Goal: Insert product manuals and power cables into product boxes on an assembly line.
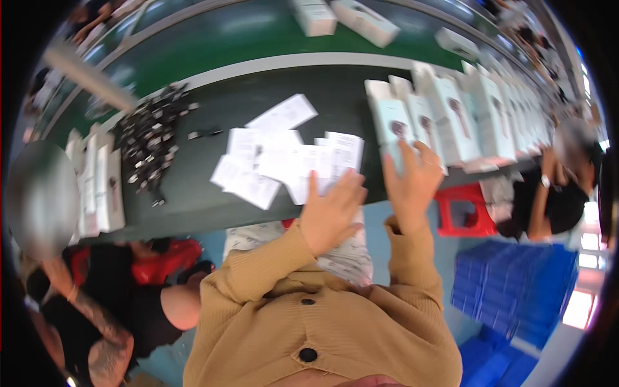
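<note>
My left hand [332, 209] is over the near right edge of a spread of white printed leaflets [280, 155], fingers apart, its fingertips at the lowest sheets. My right hand [412, 180] reaches up to the nearest end of a row of pale cardboard boxes. Its spread fingers are against the lower front of the first box [389, 116], which bears a picture of a dark round-headed device. No grip on the box can be made out, and the hand is slightly blurred. The boxes stand upright with raised top flaps.
Left of the leaflets lies a heap of short black cables [151, 135], with one loose cable [205, 133] beside it. More boxes [103, 187] stand at the left end. Beyond a pale rail, boxes lie on a green conveyor [245, 45]. Co-workers sit on both sides; blue crates [509, 284] are stacked right.
</note>
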A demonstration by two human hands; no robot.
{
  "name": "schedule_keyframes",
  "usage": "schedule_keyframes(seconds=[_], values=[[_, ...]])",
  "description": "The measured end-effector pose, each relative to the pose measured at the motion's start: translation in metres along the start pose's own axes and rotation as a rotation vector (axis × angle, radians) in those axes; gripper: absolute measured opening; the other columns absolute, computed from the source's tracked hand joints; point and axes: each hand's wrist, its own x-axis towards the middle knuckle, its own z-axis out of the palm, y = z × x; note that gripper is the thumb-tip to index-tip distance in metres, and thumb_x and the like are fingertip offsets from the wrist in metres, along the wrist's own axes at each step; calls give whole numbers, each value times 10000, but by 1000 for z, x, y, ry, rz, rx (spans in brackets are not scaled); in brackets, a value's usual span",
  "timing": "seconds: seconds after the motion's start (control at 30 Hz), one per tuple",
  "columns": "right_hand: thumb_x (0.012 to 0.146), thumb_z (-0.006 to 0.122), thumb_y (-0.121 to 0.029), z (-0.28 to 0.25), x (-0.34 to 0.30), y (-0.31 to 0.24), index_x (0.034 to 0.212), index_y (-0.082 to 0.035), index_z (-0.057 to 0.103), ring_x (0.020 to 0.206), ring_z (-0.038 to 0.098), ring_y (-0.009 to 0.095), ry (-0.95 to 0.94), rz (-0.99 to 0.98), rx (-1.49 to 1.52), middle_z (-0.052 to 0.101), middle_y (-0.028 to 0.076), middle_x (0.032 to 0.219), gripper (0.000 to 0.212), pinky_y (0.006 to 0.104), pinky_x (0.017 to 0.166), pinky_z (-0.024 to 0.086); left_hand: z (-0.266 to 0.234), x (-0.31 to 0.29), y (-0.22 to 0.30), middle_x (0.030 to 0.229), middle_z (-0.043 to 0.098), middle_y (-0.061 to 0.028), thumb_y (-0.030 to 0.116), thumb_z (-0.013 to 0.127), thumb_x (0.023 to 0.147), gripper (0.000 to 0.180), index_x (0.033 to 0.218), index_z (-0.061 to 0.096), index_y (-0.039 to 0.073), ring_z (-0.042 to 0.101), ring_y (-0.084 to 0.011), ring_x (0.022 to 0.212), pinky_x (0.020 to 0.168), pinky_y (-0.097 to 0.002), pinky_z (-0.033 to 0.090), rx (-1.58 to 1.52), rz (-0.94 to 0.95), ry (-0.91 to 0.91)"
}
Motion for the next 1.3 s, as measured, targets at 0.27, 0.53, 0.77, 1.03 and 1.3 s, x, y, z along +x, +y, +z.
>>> schedule_keyframes(seconds=[0.27,0.53,0.77,1.03,1.3], values=[[734,684,34,-35,-21,-26,924,1,677,861,547,267,41,-50,473,591,107,935,194,346,739,441,-101,-84,-149,1156,573,-141,277,740,684,547,1163,590,60,493,-359,1135,983,-543,306,236,-597,802],[712,712,-15,-36,-11,-70,943,-24,664,876,530,281,-213,-283,642,597,87,921,236,380,771,411,-170,-237,-277,1246,513,-228,467,740,700,831,1342,432,39,491,-361,1157,923,-469,437,761,-1253,369],[680,764,-142,-22,-3,-133,1085,-38,625,1035,522,308,-376,-658,576,597,121,1094,441,426,835,391,-155,-253,-235,1185,524,-249,374,766,696,646,1173,563,-11,477,-408,1095,950,-477,387,760,-1059,646],[765,555,-68,11,-63,-146,1120,-28,624,1114,496,298,-311,-814,229,585,134,1106,364,443,811,360,-123,-224,-123,1186,502,-106,-30,688,776,662,1280,266,39,511,-188,1104,952,-335,417,-562,-758,1097],[694,692,-99,11,-39,-130,898,-69,663,924,521,294,-265,-698,638,600,103,978,209,414,714,372,-90,-197,-85,1203,558,-126,181,889,595,961,1314,262,63,560,-217,1114,953,-351,438,-1013,-693,792]])
